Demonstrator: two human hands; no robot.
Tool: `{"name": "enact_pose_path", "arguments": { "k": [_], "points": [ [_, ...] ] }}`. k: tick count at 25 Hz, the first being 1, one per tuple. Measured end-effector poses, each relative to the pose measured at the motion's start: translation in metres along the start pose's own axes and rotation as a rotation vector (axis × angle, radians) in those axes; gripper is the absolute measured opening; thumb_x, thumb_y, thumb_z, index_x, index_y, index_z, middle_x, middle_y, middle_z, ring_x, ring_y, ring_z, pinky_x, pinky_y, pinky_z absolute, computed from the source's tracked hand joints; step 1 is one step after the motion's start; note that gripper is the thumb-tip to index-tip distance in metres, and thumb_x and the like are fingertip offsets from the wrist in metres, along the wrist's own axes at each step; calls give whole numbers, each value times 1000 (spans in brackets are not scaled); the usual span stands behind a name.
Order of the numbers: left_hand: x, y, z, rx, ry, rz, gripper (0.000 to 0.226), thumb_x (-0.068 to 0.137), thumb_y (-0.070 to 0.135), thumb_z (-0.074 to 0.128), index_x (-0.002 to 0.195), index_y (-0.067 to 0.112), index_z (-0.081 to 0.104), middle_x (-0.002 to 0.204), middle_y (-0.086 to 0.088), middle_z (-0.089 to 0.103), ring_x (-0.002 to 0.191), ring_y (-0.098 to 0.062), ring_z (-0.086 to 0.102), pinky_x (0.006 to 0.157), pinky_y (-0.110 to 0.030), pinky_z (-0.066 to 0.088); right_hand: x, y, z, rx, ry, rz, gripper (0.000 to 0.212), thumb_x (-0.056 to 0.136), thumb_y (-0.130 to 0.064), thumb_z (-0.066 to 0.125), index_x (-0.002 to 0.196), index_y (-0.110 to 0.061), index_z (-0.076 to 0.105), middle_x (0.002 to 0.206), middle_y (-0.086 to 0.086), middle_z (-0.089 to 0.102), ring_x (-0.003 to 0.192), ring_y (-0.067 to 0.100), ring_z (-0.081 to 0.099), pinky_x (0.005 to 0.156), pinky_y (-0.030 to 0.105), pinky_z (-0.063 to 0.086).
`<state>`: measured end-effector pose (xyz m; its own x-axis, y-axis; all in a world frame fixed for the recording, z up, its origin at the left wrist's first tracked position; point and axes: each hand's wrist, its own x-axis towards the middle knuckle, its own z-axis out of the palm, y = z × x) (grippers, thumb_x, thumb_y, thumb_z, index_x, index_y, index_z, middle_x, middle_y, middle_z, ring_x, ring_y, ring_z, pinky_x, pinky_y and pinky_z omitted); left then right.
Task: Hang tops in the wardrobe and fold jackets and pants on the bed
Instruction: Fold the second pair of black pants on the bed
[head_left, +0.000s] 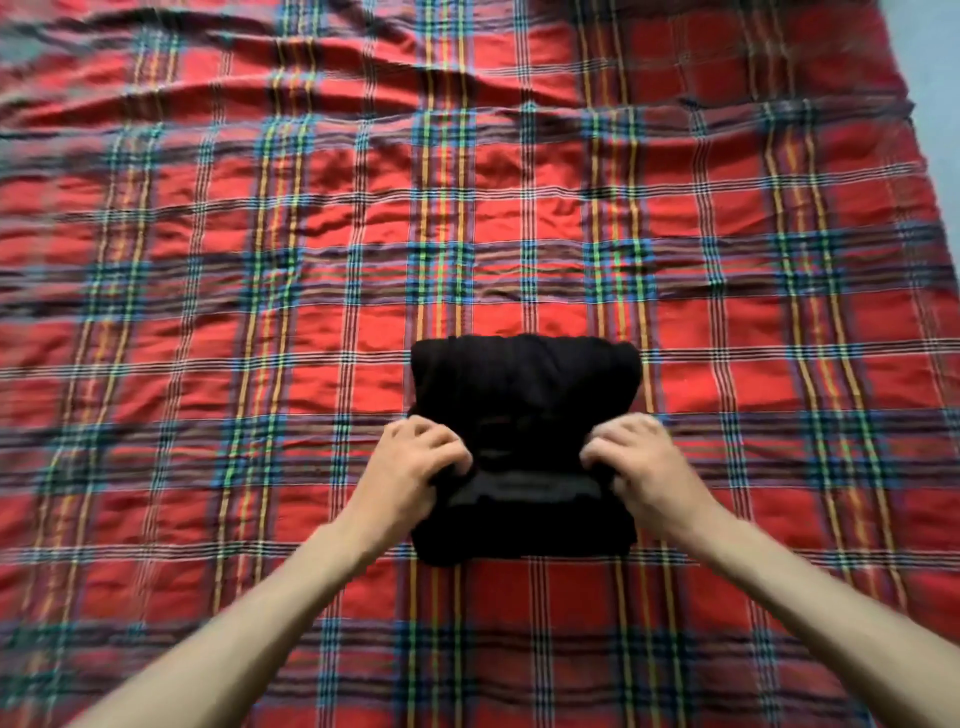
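A black garment (524, 384) lies folded into a compact rectangle on the bed, a little below the middle of the view. My left hand (415, 462) grips its left side where the upper layer meets the lower one. My right hand (631, 457) grips the matching spot on the right side. Both hands have fingers curled into the dark fabric, and a thick fold runs between them. Which kind of garment it is cannot be told from the bundle.
A red plaid bedspread (260, 260) with blue, green and yellow stripes covers the bed, wrinkled toward the far left. A pale blue surface (935, 78) shows past the bed's right edge.
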<state>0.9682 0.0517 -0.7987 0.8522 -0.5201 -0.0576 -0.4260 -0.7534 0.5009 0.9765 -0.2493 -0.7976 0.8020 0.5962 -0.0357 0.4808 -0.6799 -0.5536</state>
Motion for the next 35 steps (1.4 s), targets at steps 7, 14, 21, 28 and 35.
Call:
{"name": "enact_pose_path", "arguments": {
  "k": [7, 14, 21, 28, 35],
  "points": [
    [-28, 10, 7, 163, 50, 153, 25, 71, 10, 62, 91, 25, 63, 101, 12, 63, 95, -18, 56, 88, -36, 39, -29, -22, 17, -139, 55, 81, 15, 77, -18, 47, 86, -22, 59, 92, -6, 57, 93, 18, 53, 87, 32, 35],
    [1, 29, 7, 19, 136, -277, 41, 90, 46, 42, 125, 25, 42, 93, 5, 68, 72, -26, 67, 63, -35, 49, 42, -60, 12, -193, 335, 298, 32, 84, -24, 51, 113, -18, 64, 125, 3, 60, 120, 24, 52, 104, 43, 36],
    [28, 11, 92, 375, 351, -610, 65, 95, 53, 40, 149, 17, 38, 130, -14, 36, 110, -33, 39, 98, -52, 40, 59, -17, 91, -421, 37, 304, 65, 96, -43, 37, 154, -16, 28, 162, 8, 20, 151, 25, 12, 122, 46, 7],
    [22, 15, 64, -306, 395, -797, 68, 90, 59, 53, 149, 39, 26, 147, -13, 31, 132, -33, 42, 107, -44, 37, 32, -19, 75, -55, 437, 642, 82, 90, -55, 53, 153, -10, 26, 157, 17, 23, 147, 31, 21, 121, 41, 15],
    [14, -13, 21, -1079, 157, -1079, 45, 72, 39, 83, 106, 13, 68, 107, -9, 74, 89, -15, 71, 85, -32, 56, 0, -28, 58, 829, 386, 1199, 80, 58, -54, 85, 127, -23, 56, 116, -4, 69, 106, 18, 65, 98, 41, 50]
  ]
}}
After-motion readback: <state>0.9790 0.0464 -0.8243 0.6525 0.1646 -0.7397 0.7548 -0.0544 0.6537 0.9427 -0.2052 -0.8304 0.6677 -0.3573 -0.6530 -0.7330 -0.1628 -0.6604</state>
